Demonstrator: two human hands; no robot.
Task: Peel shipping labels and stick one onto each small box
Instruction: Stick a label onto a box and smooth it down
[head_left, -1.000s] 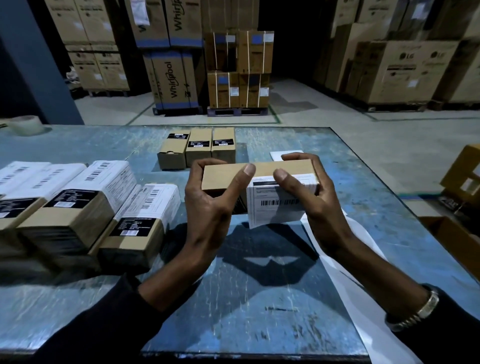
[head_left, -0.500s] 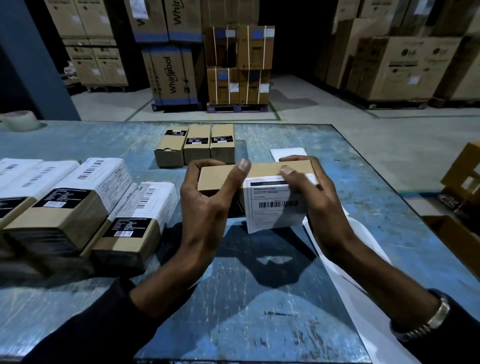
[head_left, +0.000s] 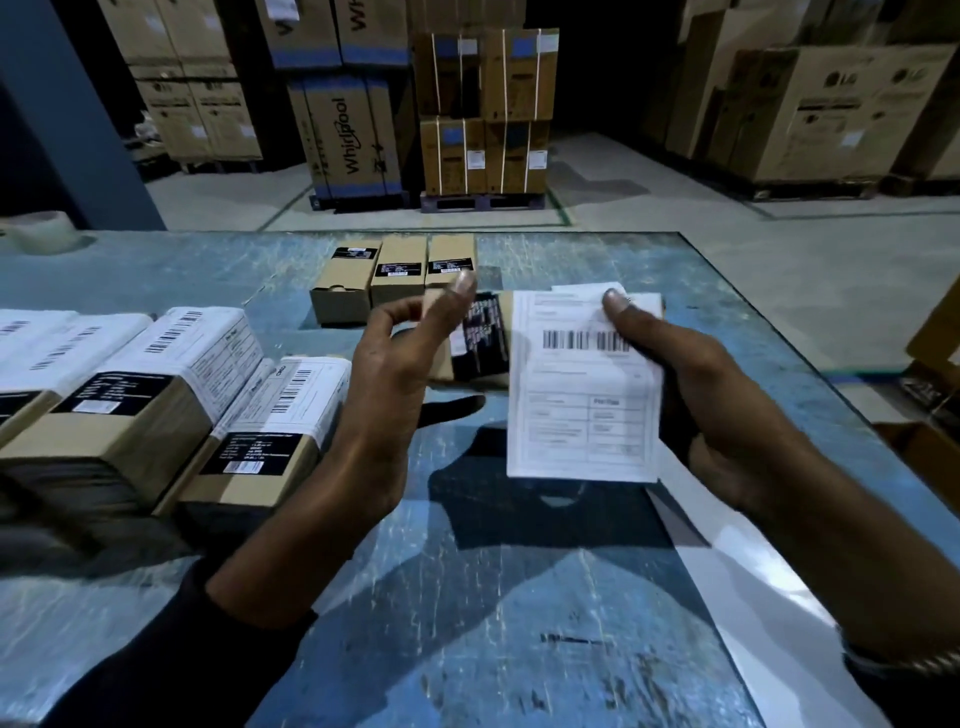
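Note:
I hold a small brown box (head_left: 485, 343) with a black sticker above the blue table (head_left: 498, 597). My left hand (head_left: 400, 374) grips its left end, thumb on the near face. My right hand (head_left: 691, 384) grips the right end, thumb pressing a white shipping label (head_left: 584, 395) onto it. The label's lower part hangs free below the box. Three unlabelled small boxes (head_left: 395, 275) stand in a row behind. Several boxes wearing white labels (head_left: 171, 395) lie at the left.
White backing paper (head_left: 769, 587) lies under my right forearm, and another white sheet (head_left: 576, 287) peeks out behind the held box. A tape roll (head_left: 36, 234) sits at the table's far left. Large cartons on pallets (head_left: 483, 109) fill the floor beyond. The table's right edge runs diagonally.
Both hands turned the box so its labelled face tilts up toward me. The label now shows at full length. My right thumb moved to the label's top.

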